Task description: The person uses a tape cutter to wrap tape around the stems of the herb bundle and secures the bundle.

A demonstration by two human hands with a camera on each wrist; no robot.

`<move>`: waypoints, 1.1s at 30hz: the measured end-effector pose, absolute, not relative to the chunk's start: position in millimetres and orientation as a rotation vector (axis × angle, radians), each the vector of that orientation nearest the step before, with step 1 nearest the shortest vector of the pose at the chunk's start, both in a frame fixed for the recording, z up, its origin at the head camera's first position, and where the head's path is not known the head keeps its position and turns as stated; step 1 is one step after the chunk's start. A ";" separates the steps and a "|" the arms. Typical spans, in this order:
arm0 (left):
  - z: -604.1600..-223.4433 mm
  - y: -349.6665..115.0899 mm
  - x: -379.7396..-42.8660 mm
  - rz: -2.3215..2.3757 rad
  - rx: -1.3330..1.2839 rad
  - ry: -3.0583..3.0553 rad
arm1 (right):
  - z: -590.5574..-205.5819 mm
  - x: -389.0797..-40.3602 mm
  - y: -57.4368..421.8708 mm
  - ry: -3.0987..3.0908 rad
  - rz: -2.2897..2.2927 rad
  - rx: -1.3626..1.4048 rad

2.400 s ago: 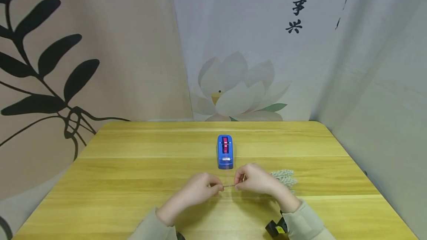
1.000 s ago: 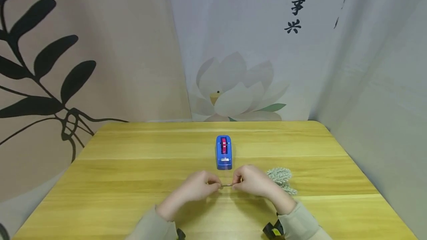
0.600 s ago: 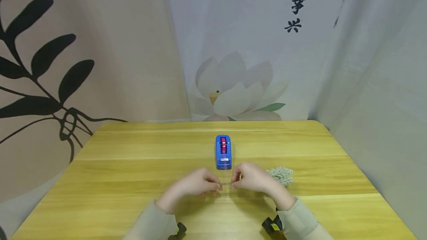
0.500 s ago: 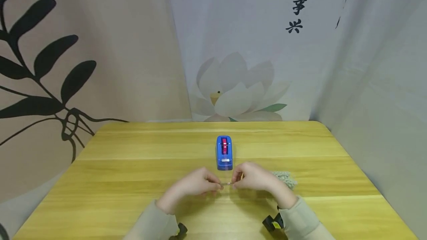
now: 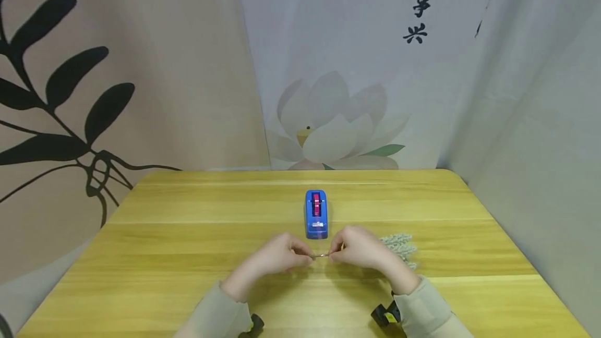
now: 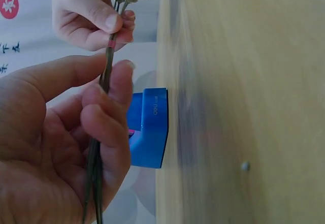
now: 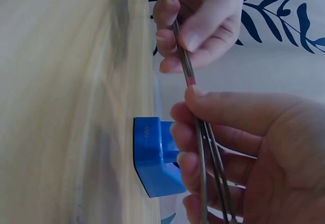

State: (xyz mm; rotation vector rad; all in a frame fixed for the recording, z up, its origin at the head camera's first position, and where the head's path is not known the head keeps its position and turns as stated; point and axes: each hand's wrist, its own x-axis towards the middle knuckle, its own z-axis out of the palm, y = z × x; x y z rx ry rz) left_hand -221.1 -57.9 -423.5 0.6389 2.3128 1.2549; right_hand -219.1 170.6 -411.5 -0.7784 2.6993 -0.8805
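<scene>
Several thin dark stems [image 6: 93, 168] with fluffy grey-green heads [image 5: 399, 246] form one bunch, held level above the table between both hands. My left hand [image 5: 281, 254] pinches the bare stems, whose lower ends run along its palm in the left wrist view. Nearer the heads, my right hand [image 5: 359, 246] pinches the same stems between thumb and fingers. A narrow reddish band [image 7: 190, 80], seemingly tape, circles the stems in the short gap between the hands. Beyond the hands stands a blue tape dispenser [image 5: 316, 214] with a pink-red core.
The wooden table [image 5: 188, 233] reaches back to a printed curtain [image 5: 338, 56]. In the left wrist view a small pale speck [image 6: 246, 166] lies on the wood. A black wrist camera [image 5: 386, 314] sits at the right sleeve.
Both hands have risen slightly in the head view, keeping their pinch on the stems. The fluffy heads vary in outline between frames, as if the bunch turns. The dispenser stays put.
</scene>
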 end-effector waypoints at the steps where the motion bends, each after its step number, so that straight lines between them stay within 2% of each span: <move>1: -423.5 -58.2 -221.2 1.249 0.649 2.313 | -411.9 -219.1 169.9 2.717 -0.866 -0.781; 33: -427.3 -54.2 -222.5 1.214 0.704 2.475 | -415.5 -221.0 169.4 2.766 -0.901 -0.746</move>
